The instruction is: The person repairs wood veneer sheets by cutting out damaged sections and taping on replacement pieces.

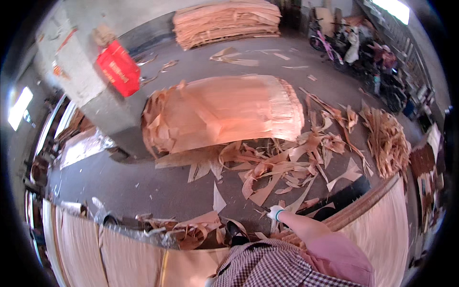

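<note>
My right hand (275, 213), in a white glove with a teal cuff, reaches out over the floor just past a pale veneer stack. Its fingers look closed on a thin dark object (261, 210), too small to make out. Torn veneer scraps (272, 184) lie scattered on the floor beyond it. Behind these stands a big pile of pinkish veneer sheets (224, 107), curled over at its ends. At the lower edge, beside my checked apron (258, 265), a small white patch may be my left hand (209, 282); its fingers are hidden.
Veneer stacks (129, 256) line the near side on my left, with another (377, 229) on my right. A bundle of strips (387, 141) sits far right. A red bag (118, 68) hangs on a concrete pillar (79, 79). Bikes (330, 45) and a sheet stack (227, 24) stand behind.
</note>
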Tool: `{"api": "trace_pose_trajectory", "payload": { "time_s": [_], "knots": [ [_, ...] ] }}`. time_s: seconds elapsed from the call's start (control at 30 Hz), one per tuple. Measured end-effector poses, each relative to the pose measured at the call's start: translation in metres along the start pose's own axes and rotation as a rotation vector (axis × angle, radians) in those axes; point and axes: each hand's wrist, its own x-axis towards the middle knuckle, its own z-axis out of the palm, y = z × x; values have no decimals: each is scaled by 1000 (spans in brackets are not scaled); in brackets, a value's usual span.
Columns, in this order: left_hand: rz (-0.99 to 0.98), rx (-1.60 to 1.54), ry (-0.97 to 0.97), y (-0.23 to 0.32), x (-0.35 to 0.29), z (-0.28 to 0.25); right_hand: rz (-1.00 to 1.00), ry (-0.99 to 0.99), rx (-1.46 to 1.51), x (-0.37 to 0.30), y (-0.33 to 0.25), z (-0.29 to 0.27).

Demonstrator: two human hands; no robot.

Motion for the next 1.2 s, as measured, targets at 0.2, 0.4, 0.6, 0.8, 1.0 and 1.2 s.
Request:
{"api": "trace_pose_trajectory", "payload": {
  "time_s": [0.2, 0.4, 0.6, 0.8, 1.0, 1.2],
  "knots": [
    [218, 695, -116, 179, 89, -83, 241, 41, 806, 64, -47, -79],
    [318, 541, 125, 327, 107, -118, 135, 188, 1931, 158, -87, -217],
    [-17, 365, 106, 373, 157, -108, 208, 272, 2274, 330, -105, -340],
    [-204, -65, 132, 418, 177, -63, 507, 437, 2396, 493, -113, -408],
    [-304, -353, 176, 450, 177, -12, 613, 507, 2106, 545, -106, -439],
    [-273, -594, 240, 446, 166, 27, 444, 801, 2007, 526, -107, -478]
  ]
}}
